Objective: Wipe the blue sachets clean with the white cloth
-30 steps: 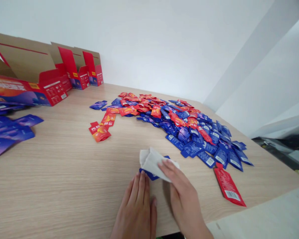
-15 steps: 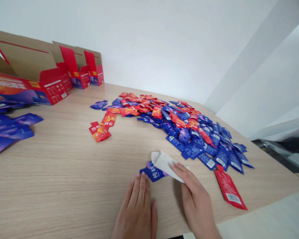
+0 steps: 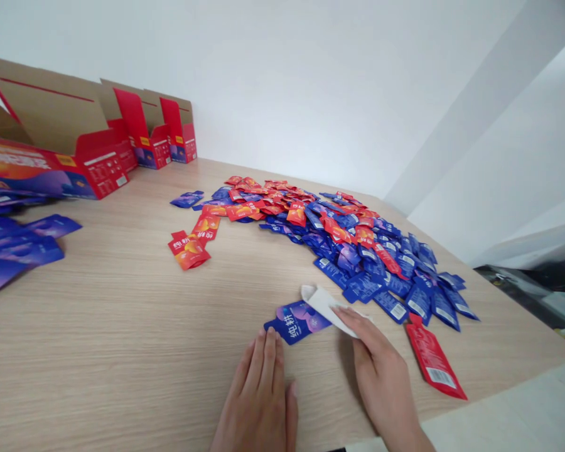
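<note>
Pointing left — blue sachet (image 3: 297, 322) (slightly slanted)

Head camera looks forward and down at left hand (image 3: 257, 402), right hand (image 3: 381, 383).

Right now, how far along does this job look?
Looks done: blue sachets lie apart beside the open red cartons. In hand: the right hand holds a white cloth on a blue sachet, left hand beside it. Left: a large heap of blue and red sachets.
</note>
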Motion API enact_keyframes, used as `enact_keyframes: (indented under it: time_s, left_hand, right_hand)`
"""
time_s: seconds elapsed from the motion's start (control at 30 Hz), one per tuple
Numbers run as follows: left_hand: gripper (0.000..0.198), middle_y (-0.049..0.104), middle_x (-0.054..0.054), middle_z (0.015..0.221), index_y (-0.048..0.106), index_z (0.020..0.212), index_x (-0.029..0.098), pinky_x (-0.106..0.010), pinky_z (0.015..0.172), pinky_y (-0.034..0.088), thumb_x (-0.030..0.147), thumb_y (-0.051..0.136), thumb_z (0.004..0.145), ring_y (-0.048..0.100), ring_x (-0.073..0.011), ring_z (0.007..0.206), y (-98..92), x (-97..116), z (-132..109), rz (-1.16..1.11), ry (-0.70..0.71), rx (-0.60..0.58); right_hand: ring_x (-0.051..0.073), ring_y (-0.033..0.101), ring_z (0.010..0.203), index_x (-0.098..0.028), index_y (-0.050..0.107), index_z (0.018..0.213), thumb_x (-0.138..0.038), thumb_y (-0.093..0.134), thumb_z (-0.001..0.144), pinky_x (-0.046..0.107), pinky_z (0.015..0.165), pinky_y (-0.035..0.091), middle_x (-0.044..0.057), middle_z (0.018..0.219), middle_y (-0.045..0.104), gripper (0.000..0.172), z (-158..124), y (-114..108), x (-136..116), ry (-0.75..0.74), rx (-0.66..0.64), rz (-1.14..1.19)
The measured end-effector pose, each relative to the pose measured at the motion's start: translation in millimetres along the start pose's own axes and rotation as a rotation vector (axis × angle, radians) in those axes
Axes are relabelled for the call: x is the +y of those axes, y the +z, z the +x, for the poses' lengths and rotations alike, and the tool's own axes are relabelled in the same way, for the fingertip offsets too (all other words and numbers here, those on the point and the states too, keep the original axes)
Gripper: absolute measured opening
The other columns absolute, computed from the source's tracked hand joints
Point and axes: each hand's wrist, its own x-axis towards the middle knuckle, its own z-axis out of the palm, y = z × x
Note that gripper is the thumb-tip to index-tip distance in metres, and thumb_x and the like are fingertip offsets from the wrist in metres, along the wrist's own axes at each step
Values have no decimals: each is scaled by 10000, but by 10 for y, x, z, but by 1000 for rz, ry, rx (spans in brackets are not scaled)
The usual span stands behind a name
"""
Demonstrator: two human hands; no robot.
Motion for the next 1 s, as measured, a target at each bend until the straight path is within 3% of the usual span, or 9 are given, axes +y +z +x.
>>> enact_keyframes:
  time_s: [0.07, 0.17, 0.27, 0.43, 0.5, 0.63, 0.7, 0.9, 1.0]
  left_hand:
    - [508, 717, -186, 1354, 608, 1344, 25, -394, 1051, 507, 308, 528, 930, 654, -287, 1261, 12, -4, -29, -22, 14, -34]
    - [430, 760, -128, 1269, 640, 1306, 108, -381, 996, 537, 321, 528, 949, 690, -258, 1168, 35, -17, -74, -92, 11, -89]
    - [457, 741, -147, 1311, 631, 1319, 84, -381, 1045, 514, 331, 525, 950, 652, -270, 1253, 35, -23, -69, -80, -4, -64]
    - [534, 706, -183, 1378, 599, 1362, 4, -372, 1092, 476, 307, 504, 932, 622, -273, 1310, 13, -15, -9, -6, -5, 6]
    - [541, 699, -181, 1391, 596, 1370, 14, -371, 1092, 479, 322, 505, 934, 617, -272, 1319, 23, -11, -18, 6, -3, -3]
    - [489, 738, -167, 1317, 635, 1310, 38, -389, 1074, 500, 328, 521, 934, 655, -284, 1260, 48, -8, -60, -8, 17, -37]
    - [449, 760, -151, 1267, 658, 1265, 58, -395, 1060, 508, 334, 527, 937, 676, -284, 1218, 40, -12, -60, -22, 27, -47]
    - [550, 703, -186, 1384, 588, 1366, -7, -388, 1079, 499, 313, 516, 925, 640, -292, 1299, 1, -18, 3, 19, 21, -18]
    - [562, 696, -197, 1391, 580, 1374, -19, -389, 1081, 494, 309, 523, 921, 642, -295, 1297, 22, -10, -18, 17, 23, -16]
  right_hand:
    - [222, 600, 1403, -313, 689, 1412, -46, 442, 949, 433, 1165, 523, 20, 1470, 674, 589, -6, 98, -239, -164, -44, 94]
    - [208, 555, 1445, -322, 641, 1468, 55, 451, 825, 414, 1191, 500, 1, 1479, 667, 770, 5, 266, -479, -338, -156, 117]
    - [219, 566, 1435, -294, 675, 1433, 61, 432, 798, 463, 1207, 485, 16, 1481, 665, 767, 53, 301, -353, -246, -151, 44]
    - [249, 652, 1345, -259, 731, 1362, -17, 438, 871, 488, 1161, 530, 41, 1413, 713, 621, 132, 109, 86, 15, -40, -128]
    - [239, 670, 1320, -275, 743, 1341, -49, 430, 918, 482, 1150, 539, 34, 1392, 726, 572, 132, 63, 53, 3, -24, -80]
    - [210, 598, 1404, -310, 719, 1374, -40, 423, 960, 435, 1164, 524, 18, 1459, 682, 576, 98, 126, -270, -271, -129, 84]
    - [209, 567, 1434, -314, 731, 1358, 8, 417, 920, 442, 1180, 510, 10, 1466, 676, 628, 111, 182, -349, -334, -179, 89]
    - [275, 645, 1353, -220, 737, 1353, -1, 407, 880, 525, 1151, 532, 81, 1427, 701, 617, 227, 151, -24, -53, -92, -105]
    - [255, 684, 1302, -235, 751, 1326, -37, 404, 933, 490, 1123, 561, 71, 1363, 741, 560, 211, 97, -37, -45, -43, -71]
